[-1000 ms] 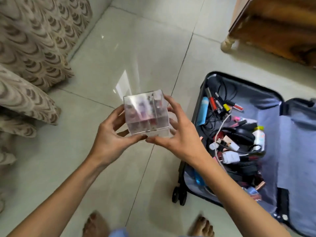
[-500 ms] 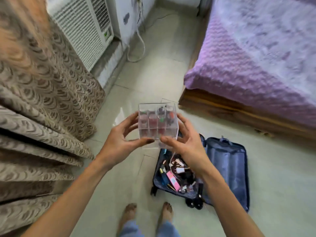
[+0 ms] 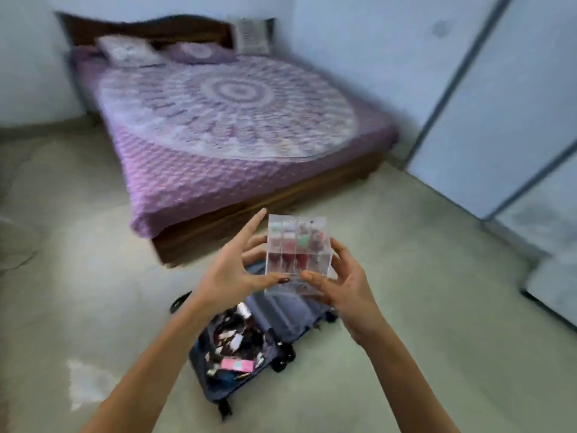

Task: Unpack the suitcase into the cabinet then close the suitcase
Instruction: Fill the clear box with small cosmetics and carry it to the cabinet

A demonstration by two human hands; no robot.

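A clear plastic organiser box with small compartments of red and pink items is held up in front of me between both hands. My left hand grips its left side with the thumb under the front and the fingers spread. My right hand grips the right side and bottom. Below them the dark blue suitcase lies open on the floor, its near half full of cables, small boxes and cosmetics. Pale cabinet doors stand at the right.
A wide bed with a purple patterned cover on a wooden frame fills the middle of the room behind the suitcase. Pale tiled floor stretches between the suitcase and the cabinet. The picture is blurred by motion.
The view has swung up and to the right, from the curtain and floor to the bed and cabinet doors. Both hands still hold the box, now farther above the suitcase.
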